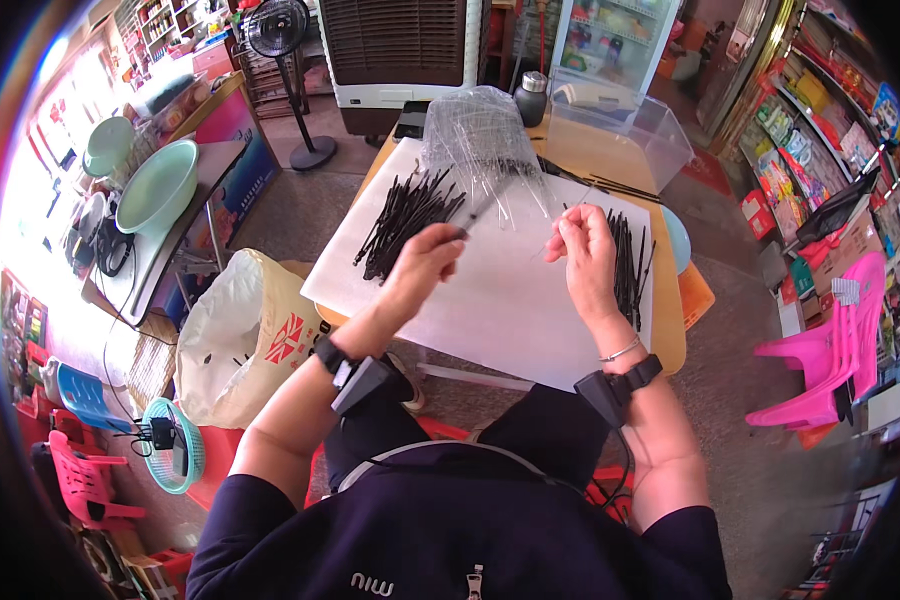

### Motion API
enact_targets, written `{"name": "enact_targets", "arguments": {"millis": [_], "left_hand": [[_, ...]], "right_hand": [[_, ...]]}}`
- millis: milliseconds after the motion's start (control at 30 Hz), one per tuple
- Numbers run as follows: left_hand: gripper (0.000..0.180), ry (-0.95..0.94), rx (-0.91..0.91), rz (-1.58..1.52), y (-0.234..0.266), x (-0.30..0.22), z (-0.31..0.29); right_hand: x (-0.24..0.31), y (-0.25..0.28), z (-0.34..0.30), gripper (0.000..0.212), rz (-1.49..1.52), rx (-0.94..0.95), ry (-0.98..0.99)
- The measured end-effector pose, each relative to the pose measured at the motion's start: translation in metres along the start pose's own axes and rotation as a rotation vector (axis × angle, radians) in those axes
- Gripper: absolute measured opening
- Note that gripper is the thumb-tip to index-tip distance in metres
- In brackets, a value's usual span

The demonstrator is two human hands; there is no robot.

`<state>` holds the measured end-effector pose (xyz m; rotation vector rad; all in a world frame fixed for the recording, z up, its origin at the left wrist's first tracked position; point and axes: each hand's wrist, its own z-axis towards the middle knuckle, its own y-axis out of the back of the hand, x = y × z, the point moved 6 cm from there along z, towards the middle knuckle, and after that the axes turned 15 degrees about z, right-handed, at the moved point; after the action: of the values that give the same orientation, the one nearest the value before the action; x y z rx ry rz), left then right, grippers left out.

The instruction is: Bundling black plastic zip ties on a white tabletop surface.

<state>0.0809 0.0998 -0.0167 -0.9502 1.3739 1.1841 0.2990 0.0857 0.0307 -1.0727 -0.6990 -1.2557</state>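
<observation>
- Two bunches of thin, matte-black sticks lie apart on a white, flat sheet (485,310): the left bunch (407,220) fanned loosely, the right bunch (625,265) narrower.
- Work looks partway along; many thin, pale strands remain in a clear, crinkled plastic bag (480,130). Which bunch is finished, I cannot tell.
- The left hand (425,268), just beside the left bunch, is closed round a blurred, slim dark stick (473,218).
- The right hand (584,252), near the right bunch, seems to pinch a fine, pale strand (543,250).
- The bag lies beyond both hands.
</observation>
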Motion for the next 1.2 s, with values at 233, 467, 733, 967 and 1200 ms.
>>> {"name": "enact_targets", "arguments": {"millis": [233,467,733,967,1200], "left_hand": [[0.023,0.065,0.07,-0.168,-0.041,0.022,0.018],[0.031,0.208,0.198,-0.18,-0.05,0.021,0.022],[0.03,0.257,0.369,-0.419,-0.055,0.034,0.027],[0.033,0.169,0.348,-0.532,-0.052,0.032,0.025],[0.036,0.128,0.362,-0.525,-0.054,0.027,0.024]], "right_hand": [[-0.05,0.013,-0.011,0.003,-0.268,-0.037,-0.197],[-0.068,0.019,0.024,0.005,0.167,-0.107,-0.221],[-0.096,0.02,0.026,0.009,0.595,-0.139,-0.356],[-0.082,0.009,0.022,0.01,0.647,-0.049,-0.396],[-0.093,0.003,0.014,0.012,0.538,0.059,-0.569]]}}
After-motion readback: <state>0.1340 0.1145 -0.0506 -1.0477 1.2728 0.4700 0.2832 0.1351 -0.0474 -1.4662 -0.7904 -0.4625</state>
